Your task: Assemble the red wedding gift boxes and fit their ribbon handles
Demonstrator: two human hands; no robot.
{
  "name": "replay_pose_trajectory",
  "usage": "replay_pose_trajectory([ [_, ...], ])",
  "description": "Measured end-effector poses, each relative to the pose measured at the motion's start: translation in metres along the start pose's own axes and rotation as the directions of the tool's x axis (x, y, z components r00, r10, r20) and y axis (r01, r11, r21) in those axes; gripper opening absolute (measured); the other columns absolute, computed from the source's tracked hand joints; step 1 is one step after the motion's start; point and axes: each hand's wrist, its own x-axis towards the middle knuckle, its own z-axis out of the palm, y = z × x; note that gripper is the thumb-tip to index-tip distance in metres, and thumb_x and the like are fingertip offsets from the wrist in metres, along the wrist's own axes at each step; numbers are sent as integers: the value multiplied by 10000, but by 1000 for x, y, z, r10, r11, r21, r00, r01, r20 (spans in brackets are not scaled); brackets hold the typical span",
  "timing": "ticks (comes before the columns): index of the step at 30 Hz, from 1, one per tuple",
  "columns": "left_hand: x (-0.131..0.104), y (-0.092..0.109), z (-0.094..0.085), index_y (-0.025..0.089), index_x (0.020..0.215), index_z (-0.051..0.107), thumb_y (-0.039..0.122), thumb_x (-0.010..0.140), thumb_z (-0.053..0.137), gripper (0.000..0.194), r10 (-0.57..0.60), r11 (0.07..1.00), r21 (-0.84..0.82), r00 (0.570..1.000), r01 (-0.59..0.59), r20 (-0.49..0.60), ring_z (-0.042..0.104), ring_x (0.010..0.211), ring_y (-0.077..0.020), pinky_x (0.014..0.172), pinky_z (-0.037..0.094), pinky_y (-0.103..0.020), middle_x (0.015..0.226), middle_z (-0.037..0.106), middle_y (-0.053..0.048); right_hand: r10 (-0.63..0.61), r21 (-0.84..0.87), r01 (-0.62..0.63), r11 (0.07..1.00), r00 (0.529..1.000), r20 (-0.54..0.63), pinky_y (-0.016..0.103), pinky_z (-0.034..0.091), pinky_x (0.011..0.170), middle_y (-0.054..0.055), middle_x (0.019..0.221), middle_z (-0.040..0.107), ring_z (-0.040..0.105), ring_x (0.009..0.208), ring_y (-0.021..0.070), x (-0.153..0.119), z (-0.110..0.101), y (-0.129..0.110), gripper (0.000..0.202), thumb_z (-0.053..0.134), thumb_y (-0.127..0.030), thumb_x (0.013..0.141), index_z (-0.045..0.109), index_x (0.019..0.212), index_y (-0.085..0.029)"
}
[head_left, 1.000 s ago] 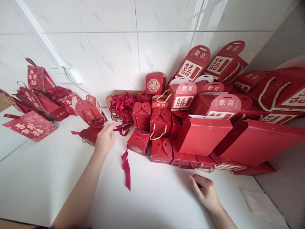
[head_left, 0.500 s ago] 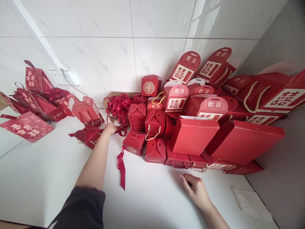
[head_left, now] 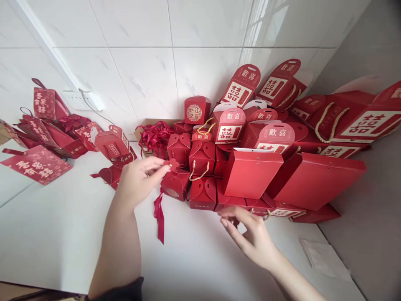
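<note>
My left hand (head_left: 138, 179) is closed in a pinch in front of the box pile, holding a small piece of red ribbon (head_left: 174, 164) between thumb and fingertips. To its right, my right hand (head_left: 250, 234) hovers low over the table, thumb and fingers apart, by the front row of boxes. A red gift box (head_left: 175, 186) with a round emblem stands just below the ribbon piece. From its left side a loose red ribbon (head_left: 159, 221) trails onto the table. Behind my left hand a cardboard carton (head_left: 140, 131) holds a tangle of red ribbon (head_left: 156, 138).
Many red gift boxes with rope handles are stacked at the right, among them two large plain-faced boxes (head_left: 253, 175). More red boxes (head_left: 46, 129) cluster at the left near a wall socket (head_left: 83, 101). A white packet (head_left: 326, 257) lies on the white table (head_left: 188, 267).
My left hand has come back and right from beside the carton, now with the ribbon piece in its fingers. My right hand has moved slightly left and up, and its fingers have spread.
</note>
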Motion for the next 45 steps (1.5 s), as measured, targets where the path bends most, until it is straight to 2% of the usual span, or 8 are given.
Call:
replay_pose_trajectory([
  [4,-38,46,20,197,851,725,273,835,722,78,270,961,-97,955,-259,124,677,525,-124,505,560,-191,727,748,1,-114,36,123,992,973,-198,306,571,789,60,1026,672,663,863,167,42,-11,-42,237,640,-261,950,595,1180,-224],
  [9,-55,59,30,203,905,690,137,848,702,88,494,868,-94,866,-487,78,718,647,-96,638,597,-155,837,774,19,-234,-20,241,970,917,-322,313,588,777,40,943,701,692,853,174,57,-11,-52,153,682,-203,922,635,1065,-225],
  [14,-52,55,29,214,911,681,100,841,688,135,527,850,-68,845,-522,93,684,629,-89,582,561,-159,831,762,22,-356,-36,356,934,913,-199,321,600,737,57,945,728,710,858,191,57,-16,-49,182,710,-166,893,658,1059,-220],
  [24,-44,52,40,194,952,677,145,875,690,92,557,828,-250,791,-502,255,678,778,-127,726,554,-224,886,720,-27,-367,-59,365,929,886,-283,300,589,669,42,854,715,692,773,171,56,-18,-47,197,671,-48,870,671,992,-203],
  [30,-37,50,45,171,835,725,193,817,769,52,493,822,-481,803,-304,334,686,669,-147,608,549,-234,773,746,-46,-85,274,117,955,988,-126,279,587,659,39,871,694,682,758,155,56,-27,-47,121,583,-235,983,687,1044,-226],
  [35,-36,52,48,150,753,732,203,759,818,101,415,825,-546,812,-146,410,685,592,-148,531,535,-219,696,745,-48,-115,395,103,913,993,6,303,567,719,41,871,663,641,796,157,63,-30,-42,119,638,-323,958,695,942,-220],
  [43,-34,46,56,146,765,558,261,757,826,292,255,742,-625,761,241,596,736,625,-179,562,585,-224,700,737,-49,-104,400,61,915,991,87,294,527,738,36,908,629,613,814,152,63,-29,-45,61,610,-243,970,662,949,-216],
  [45,-35,47,58,158,832,551,295,778,808,296,197,795,-576,817,191,543,707,589,-147,541,566,-214,730,719,-26,-88,245,87,966,996,-4,284,512,735,34,901,614,607,820,150,63,-26,-44,78,560,-209,989,621,940,-210],
])
